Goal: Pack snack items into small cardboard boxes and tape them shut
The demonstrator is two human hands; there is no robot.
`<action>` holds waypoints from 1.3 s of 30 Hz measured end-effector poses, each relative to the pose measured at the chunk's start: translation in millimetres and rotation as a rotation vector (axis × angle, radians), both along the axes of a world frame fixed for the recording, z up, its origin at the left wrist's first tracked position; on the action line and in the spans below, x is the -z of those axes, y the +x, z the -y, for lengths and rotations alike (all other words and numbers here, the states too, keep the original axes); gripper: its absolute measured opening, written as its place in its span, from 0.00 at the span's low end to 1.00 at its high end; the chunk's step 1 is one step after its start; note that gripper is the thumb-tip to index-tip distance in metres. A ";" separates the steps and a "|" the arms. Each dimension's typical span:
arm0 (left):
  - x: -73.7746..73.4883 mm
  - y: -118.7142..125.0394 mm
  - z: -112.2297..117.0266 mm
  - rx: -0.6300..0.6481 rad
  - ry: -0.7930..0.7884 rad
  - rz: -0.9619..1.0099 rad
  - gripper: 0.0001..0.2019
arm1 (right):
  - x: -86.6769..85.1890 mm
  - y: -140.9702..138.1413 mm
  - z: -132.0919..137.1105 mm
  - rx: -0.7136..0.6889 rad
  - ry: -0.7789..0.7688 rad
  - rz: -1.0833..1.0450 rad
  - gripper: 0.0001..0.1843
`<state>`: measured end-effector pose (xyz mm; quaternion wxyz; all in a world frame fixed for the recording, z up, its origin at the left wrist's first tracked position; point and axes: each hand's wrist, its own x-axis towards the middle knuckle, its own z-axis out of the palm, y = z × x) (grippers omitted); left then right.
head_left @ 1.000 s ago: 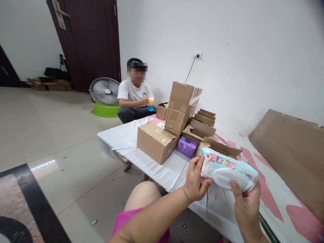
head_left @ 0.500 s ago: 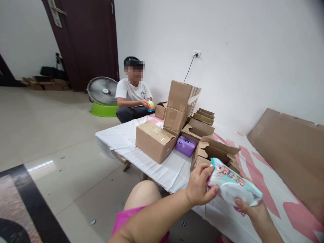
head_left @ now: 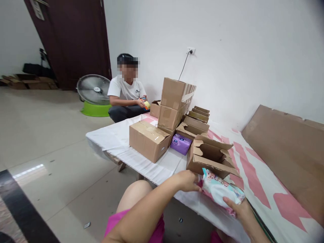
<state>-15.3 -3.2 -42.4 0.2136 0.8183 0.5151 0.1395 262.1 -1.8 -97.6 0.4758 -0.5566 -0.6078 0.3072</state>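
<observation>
A pack of wet wipes (head_left: 218, 189), white, teal and pink with a white lid on top, is between my hands at the near table edge, just in front of an open cardboard box (head_left: 202, 162). My right hand (head_left: 236, 206) grips its right end, thumb on top and the other fingers hidden beneath. At the left end, my left hand (head_left: 188, 180) has bent fingers against the pink side, partly hidden. A purple pack (head_left: 181, 144) lies left of the open box.
A closed carton (head_left: 149, 140) and stacked cartons (head_left: 172, 101) stand on the cloth-covered table (head_left: 113, 135). More open boxes (head_left: 194, 126) line up behind. A co-worker (head_left: 126, 94) sits at the far end holding a tape dispenser (head_left: 146, 105). A fan (head_left: 95, 89) is behind; a large cardboard sheet (head_left: 286, 145) is right.
The wipes pack has come down and toward me, lying lower before the open box. Both hands moved with it, the left shifting toward its end. My view has turned slightly right.
</observation>
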 end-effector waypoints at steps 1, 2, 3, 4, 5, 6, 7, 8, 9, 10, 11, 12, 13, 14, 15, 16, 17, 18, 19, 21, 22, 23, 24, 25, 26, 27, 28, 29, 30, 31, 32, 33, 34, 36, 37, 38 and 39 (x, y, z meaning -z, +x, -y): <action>-1.9 -7.2 -3.8 -0.078 -0.025 0.004 0.16 | 7.0 0.3 -0.4 0.014 -0.008 -0.083 0.45; -3.3 -13.4 -7.5 -0.175 -0.031 0.015 0.17 | 13.6 1.0 -0.9 0.028 -0.020 -0.145 0.45; -3.8 -18.4 -11.2 -0.279 -0.012 0.036 0.18 | 19.4 2.1 -1.4 0.036 -0.040 -0.181 0.46; -3.4 -22.0 -14.8 -0.369 0.029 0.075 0.21 | 24.2 3.5 -1.8 0.034 -0.059 -0.207 0.47; -1.8 -24.1 -18.7 -0.430 0.084 0.134 0.26 | 27.9 5.1 -1.9 0.024 -0.073 -0.221 0.48; 1.1 -24.8 -22.8 -0.460 0.145 0.213 0.32 | 30.3 6.4 -1.8 0.007 -0.080 -0.227 0.49; 4.9 -24.3 -27.1 -0.466 0.206 0.312 0.39 | 31.4 7.5 -1.3 -0.013 -0.081 -0.226 0.50; 9.5 -22.9 -31.5 -0.443 0.258 0.414 0.46 | 31.6 8.0 -0.5 -0.032 -0.077 -0.222 0.49; 14.4 -20.7 -36.0 -0.393 0.295 0.505 0.50 | 30.9 8.0 0.6 -0.042 -0.066 -0.219 0.49; 19.1 -18.0 -40.2 -0.333 0.319 0.572 0.50 | 29.8 7.5 1.8 -0.048 -0.051 -0.216 0.47; 23.2 -15.2 -44.0 -0.286 0.339 0.623 0.47 | 28.5 6.6 3.2 -0.051 -0.036 -0.212 0.46; 26.1 -12.3 -47.0 -0.260 0.358 0.662 0.41 | 27.3 5.7 4.5 -0.059 -0.026 -0.206 0.45; 27.7 -9.6 -49.0 -0.251 0.378 0.693 0.33 | 26.4 4.8 5.8 -0.063 -0.014 -0.204 0.45; 27.7 -7.3 -49.8 -0.249 0.399 0.719 0.26 | 25.8 4.2 6.9 -0.064 -0.005 -0.203 0.44; 26.1 -5.4 -49.1 -0.249 0.420 0.739 0.20 | 25.7 3.8 7.9 -0.064 0.001 -0.200 0.43; 22.9 -4.1 -47.0 -0.246 0.439 0.752 0.16 | 25.9 3.8 8.7 -0.066 0.003 -0.196 0.43; 18.4 -3.7 -43.7 -0.239 0.456 0.760 0.14 | 26.4 4.0 9.2 -0.067 0.003 -0.193 0.43; 12.7 -4.3 -39.2 -0.232 0.476 0.765 0.14 | 27.1 4.2 9.7 -0.068 0.002 -0.192 0.43; 6.0 -6.2 -33.9 -0.229 0.501 0.772 0.13 | 27.8 4.5 9.9 -0.071 0.000 -0.196 0.44; -8.6 -14.2 -22.4 -0.246 0.569 0.801 0.11 | 29.0 4.5 10.1 -0.077 -0.010 -0.223 0.45; -15.9 -20.3 -16.7 -0.265 0.606 0.826 0.10 | 29.3 4.1 10.1 -0.077 -0.018 -0.238 0.46; -22.6 -27.5 -11.4 -0.294 0.640 0.857 0.09 | 29.4 3.4 10.0 -0.075 -0.025 -0.246 0.47; -28.5 -35.4 -6.6 -0.331 0.667 0.890 0.08 | 29.3 2.7 9.9 -0.068 -0.027 -0.245 0.48; -33.4 -43.7 -2.2 -0.374 0.690 0.919 0.07 | 29.2 1.9 9.6 -0.055 -0.022 -0.240 0.48; -37.2 -51.8 1.8 -0.421 0.714 0.940 0.06 | 29.0 1.2 9.3 -0.037 -0.012 -0.233 0.49; -39.8 -59.4 5.4 -0.470 0.740 0.949 0.04 | 28.9 0.9 8.8 -0.022 -0.006 -0.228 0.49; -41.6 -66.1 8.7 -0.515 0.768 0.945 0.03 | 28.9 0.9 8.2 -0.008 -0.005 -0.223 0.50; -42.6 -71.7 11.7 -0.554 0.798 0.934 0.03 | 29.0 1.3 7.6 -0.001 -0.009 -0.218 0.51; -42.9 -76.3 14.2 -0.587 0.826 0.920 0.04 | 29.3 2.1 6.9 0.004 -0.015 -0.214 0.51; -42.9 -79.7 16.1 -0.613 0.850 0.906 0.04 | 29.6 3.1 6.3 0.001 -0.023 -0.209 0.51; -42.3 -82.3 17.1 -0.630 0.869 0.893 0.04 | 30.0 4.2 5.8 -0.003 -0.025 -0.206 0.51; -41.2 -84.2 16.9 -0.642 0.883 0.882 0.03 | 30.3 5.2 5.6 -0.006 -0.025 -0.205 0.51; -39.3 -85.3 15.2 -0.652 0.889 0.869 0.03 | 30.4 6.0 5.5 -0.008 -0.024 -0.207 0.51; -32.9 -86.1 7.4 -0.660 0.864 0.839 0.02 | 30.2 6.6 6.1 -0.012 -0.034 -0.212 0.50; -28.3 -85.6 1.6 -0.662 0.834 0.826 0.04 | 30.0 6.4 6.5 -0.015 -0.040 -0.212 0.50; -22.9 -84.6 -4.8 -0.664 0.795 0.814 0.06 | 29.8 6.0 7.0 -0.015 -0.040 -0.212 0.49; -17.3 -83.0 -11.3 -0.661 0.753 0.802 0.07 | 29.8 5.6 7.4 -0.014 -0.026 -0.214 0.48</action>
